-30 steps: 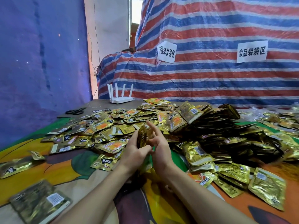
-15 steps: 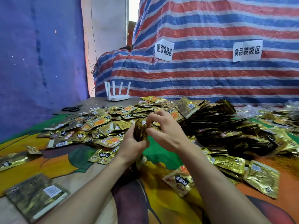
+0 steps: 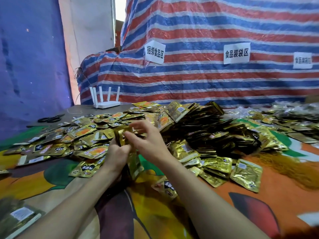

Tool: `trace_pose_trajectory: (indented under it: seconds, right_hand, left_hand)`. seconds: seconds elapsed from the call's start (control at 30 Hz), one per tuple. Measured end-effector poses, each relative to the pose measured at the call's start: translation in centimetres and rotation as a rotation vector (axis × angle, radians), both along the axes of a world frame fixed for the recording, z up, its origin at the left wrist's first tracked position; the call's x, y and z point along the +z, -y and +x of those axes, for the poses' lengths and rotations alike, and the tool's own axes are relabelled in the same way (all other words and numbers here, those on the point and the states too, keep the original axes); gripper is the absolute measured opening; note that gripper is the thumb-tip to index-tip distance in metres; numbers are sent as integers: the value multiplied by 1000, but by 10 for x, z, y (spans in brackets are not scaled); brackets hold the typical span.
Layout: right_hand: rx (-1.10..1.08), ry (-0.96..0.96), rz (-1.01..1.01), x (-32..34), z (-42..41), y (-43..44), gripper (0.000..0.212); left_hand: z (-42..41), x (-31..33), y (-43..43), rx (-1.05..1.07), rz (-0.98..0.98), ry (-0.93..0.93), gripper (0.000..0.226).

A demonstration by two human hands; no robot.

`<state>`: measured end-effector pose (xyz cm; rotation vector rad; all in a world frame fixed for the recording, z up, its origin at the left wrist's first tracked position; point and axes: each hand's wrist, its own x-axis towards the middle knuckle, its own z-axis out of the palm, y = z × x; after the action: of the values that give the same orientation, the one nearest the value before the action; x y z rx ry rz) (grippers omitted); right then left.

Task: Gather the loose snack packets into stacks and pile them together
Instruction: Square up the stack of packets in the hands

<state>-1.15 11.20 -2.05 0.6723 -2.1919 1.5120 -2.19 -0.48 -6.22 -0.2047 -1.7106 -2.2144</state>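
**Evening up a hand-held stack over the loose packets**

At the centre of the frame, the left hand (image 3: 117, 152) grasps a small stack of snack packets (image 3: 123, 135) on edge. Its fingers wrap the lower part, an upright hold we judge is meant to line the flat pouches up face to face. The right hand (image 3: 150, 144) meets the stack from the right, with its thumb toward the near face and its fingers arched over the top edge. Motion blur there prevents us from telling whether it pinches a packet or only presses.

The held stack sits just above the loose packets (image 3: 82, 133), which lie flat and overlapping across the centre left. To the right of the hands rises the pile of gathered stacks (image 3: 207, 130), darker because we view many pouches edge-on. We take it as the likely destination.

The packets are flat, roughly rectangular foil pouches, glossy gold and crinkled, some with orange prints or white barcode labels. Such slick film probably slides easily, which would explain the use of both hands. A brightly printed cloth (image 3: 276, 195) covers the table, and a coarse striped tarpaulin (image 3: 207, 83) fills the upper frame.
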Motion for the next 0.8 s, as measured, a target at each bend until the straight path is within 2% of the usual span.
trace_pose_trajectory:
  seconds: [0.1, 0.2, 0.27, 0.33, 0.47, 0.53, 0.63, 0.73, 0.8]
  right_hand:
    - [-57, 44, 87, 3, 7, -8, 32]
    - [-168, -15, 241, 16, 16, -34, 21]
    - [-228, 11, 352, 29, 26, -64, 7]
    - [-377, 75, 488, 40, 32, -107, 3]
    - [-765, 327, 871, 49, 40, -213, 6]
    - [-889, 415, 991, 37, 44, -254, 10]
    - [-982, 454, 1059, 12, 48, -291, 11]
    - [-925, 493, 1068, 3, 45, -303, 8]
    - [-908, 488, 1070, 3, 43, -304, 14]
  left_hand:
    - [-8, -5, 4, 65, -100, -32, 25]
    - [-9, -9, -1, -21, -77, -12, 8]
    - [-9, -10, -2, -52, -114, -24, 10]
    - [-8, -9, -3, -78, -167, -73, 16]
    - [-6, -8, -3, -89, -184, -129, 9]
    - [-5, -8, -3, -91, -189, -133, 10]
    - [1, -4, -3, -84, -218, -117, 26]
    - [4, -3, -2, -75, -271, -106, 34]
    - [3, -2, 0, -81, -284, -109, 34]
